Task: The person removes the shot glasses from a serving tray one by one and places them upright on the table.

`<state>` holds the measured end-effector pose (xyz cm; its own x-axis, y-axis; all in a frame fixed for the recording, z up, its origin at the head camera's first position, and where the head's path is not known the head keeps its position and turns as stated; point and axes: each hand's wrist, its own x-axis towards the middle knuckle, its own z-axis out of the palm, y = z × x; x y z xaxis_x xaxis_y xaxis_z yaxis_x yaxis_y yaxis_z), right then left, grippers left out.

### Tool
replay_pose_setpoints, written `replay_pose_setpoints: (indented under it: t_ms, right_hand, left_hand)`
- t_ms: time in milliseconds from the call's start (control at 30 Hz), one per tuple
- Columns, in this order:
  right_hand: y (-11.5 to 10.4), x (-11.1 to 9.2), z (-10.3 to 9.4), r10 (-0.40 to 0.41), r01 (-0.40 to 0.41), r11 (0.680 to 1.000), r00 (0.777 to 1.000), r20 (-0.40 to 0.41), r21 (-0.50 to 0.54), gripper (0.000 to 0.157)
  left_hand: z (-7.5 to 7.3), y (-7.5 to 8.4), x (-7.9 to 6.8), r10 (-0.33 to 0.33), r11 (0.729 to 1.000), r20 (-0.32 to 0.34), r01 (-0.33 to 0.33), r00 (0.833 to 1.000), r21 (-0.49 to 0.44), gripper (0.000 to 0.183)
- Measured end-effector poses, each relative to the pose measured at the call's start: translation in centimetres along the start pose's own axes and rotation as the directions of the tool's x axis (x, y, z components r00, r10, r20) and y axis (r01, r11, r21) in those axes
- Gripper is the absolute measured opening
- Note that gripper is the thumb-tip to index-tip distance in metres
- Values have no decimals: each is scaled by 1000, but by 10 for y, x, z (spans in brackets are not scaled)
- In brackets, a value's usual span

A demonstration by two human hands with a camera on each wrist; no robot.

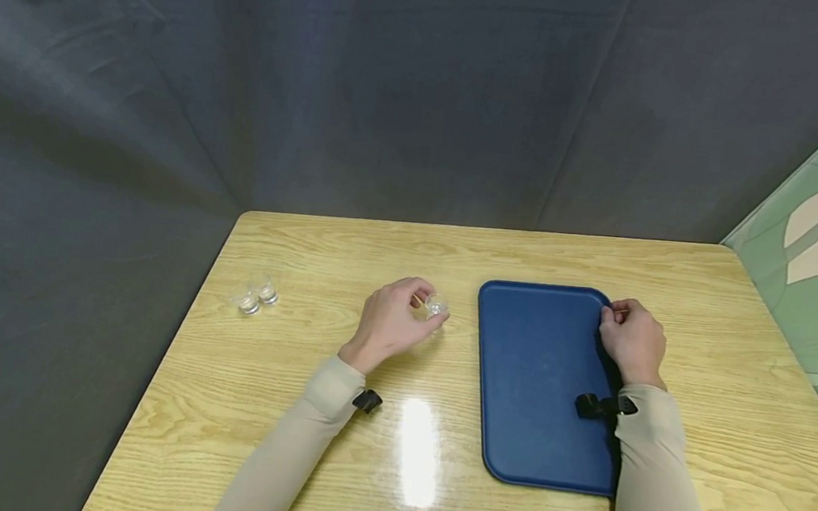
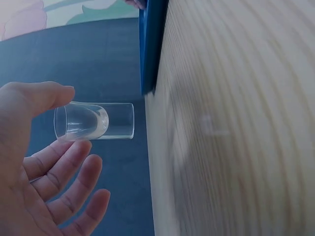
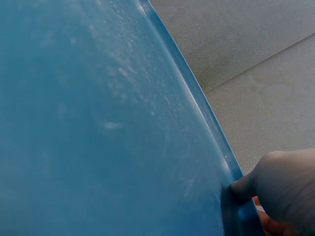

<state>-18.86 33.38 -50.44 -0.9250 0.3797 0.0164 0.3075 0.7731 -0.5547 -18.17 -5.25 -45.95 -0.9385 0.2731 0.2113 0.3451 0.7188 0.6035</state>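
A small clear shot glass (image 2: 94,120) is pinched near its rim between the thumb and fingertips of my left hand (image 1: 395,317). In the left wrist view it looks held up off the wooden table. In the head view the same glass (image 1: 437,305) lies left of a blue tray (image 1: 547,381). My right hand (image 1: 633,340) grips the tray's right rim near the far corner, thumb (image 3: 243,187) on the inner side and fingers partly hidden beyond the rim. Two more shot glasses (image 1: 249,303) stand close together at the table's left.
The wooden table (image 1: 321,256) has rounded far corners. Dark cloth (image 1: 423,94) hangs behind it and on the left. At the right is a green and cream leaf-patterned surface (image 1: 817,267). A bright light reflection (image 1: 419,451) shows on the tabletop.
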Motion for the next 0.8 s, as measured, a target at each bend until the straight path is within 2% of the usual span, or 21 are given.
replay_pose_setpoints:
  t_ms: [433,633,800]
  right_hand:
    - [-2,0,-2,5,-5,1000,1000,-1,2,37]
    - [-2,-1,-2,12,-12,1000,1000,11,5,38]
    - [-3,-1,-3,8,-8,1000,1000,8,8,38]
  left_hand:
    - [-28,-34,-11,-74,997,-61,73,995,-16,43]
    - [-45,-48,-13,-116,993,-90,117,989,10,42]
    - [-53,-65,-18,-153,987,-108,157,982,31,45]
